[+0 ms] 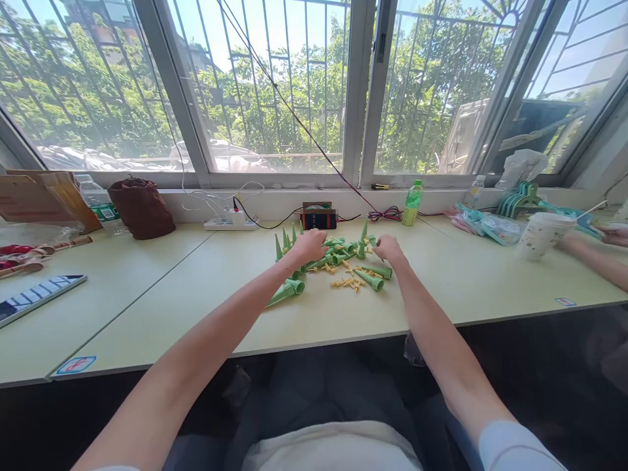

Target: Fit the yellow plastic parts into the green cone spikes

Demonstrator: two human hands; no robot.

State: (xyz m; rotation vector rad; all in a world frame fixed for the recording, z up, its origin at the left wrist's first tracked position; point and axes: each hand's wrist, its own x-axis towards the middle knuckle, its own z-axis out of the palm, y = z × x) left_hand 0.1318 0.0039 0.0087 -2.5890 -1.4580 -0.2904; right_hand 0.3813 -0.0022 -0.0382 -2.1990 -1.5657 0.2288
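Note:
Green plastic cones lie in a loose pile on the table, and several stand upright behind it. Small yellow peg-like pieces are scattered among and in front of them. Over the left side of the pile is my left hand, its fingers curled in; whatever is in them is hidden. My right hand is at the pile's right edge, just beside an upright cone. Its thumb and fingers are pinched together, and what they hold is too small to make out.
Behind the pile stands a dark device with cables. A green bottle is at the back right, near a white cup and another person's arm. To the left are a brown bag, a power strip and a phone.

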